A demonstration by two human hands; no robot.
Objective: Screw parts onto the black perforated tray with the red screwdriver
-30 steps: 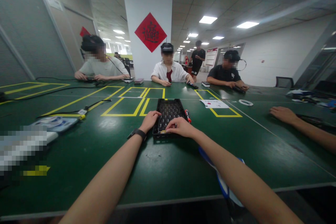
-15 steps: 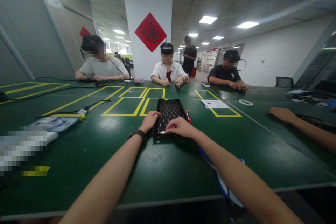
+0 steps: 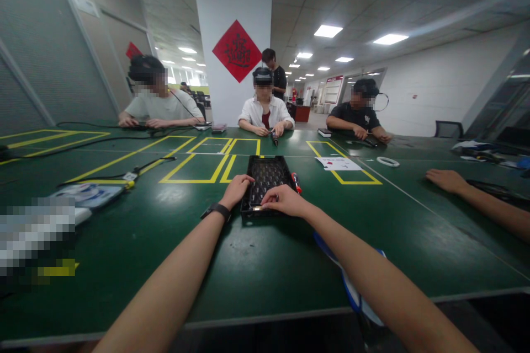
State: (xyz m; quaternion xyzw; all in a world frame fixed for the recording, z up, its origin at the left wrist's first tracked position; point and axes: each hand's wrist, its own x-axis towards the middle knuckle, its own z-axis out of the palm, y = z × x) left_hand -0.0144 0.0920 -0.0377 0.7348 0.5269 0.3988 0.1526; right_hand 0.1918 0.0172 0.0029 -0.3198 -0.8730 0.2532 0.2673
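A shallow black tray (image 3: 271, 164) with rows of small metallic-looking pieces in it lies on the green table before me. My left hand (image 3: 237, 190) holds the tray's left wall, thumb and fingers at the rim; a dark band circles that wrist. Over the tray's near right part, my right hand (image 3: 284, 200) has its fingertips pinched together. Whatever is between them is too small to make out. Close by those fingertips, a small pale patch (image 3: 257, 208) shows at the tray's near edge. A red-and-black object (image 3: 296, 182) lies against the tray's right side.
Yellow tape outlines (image 3: 190, 168) mark the green table (image 3: 232, 281). A paper sheet (image 3: 338, 164) and a white ring (image 3: 388, 161) lie to the right. Something blue and white (image 3: 351, 289) is under my right forearm. Another person's arm (image 3: 472, 190) rests far right; co-workers sit opposite.
My hands and the tray look unmoved. Across the table, the co-worker in white has brought both hands together on a dark tool; a standing person behind has moved left.
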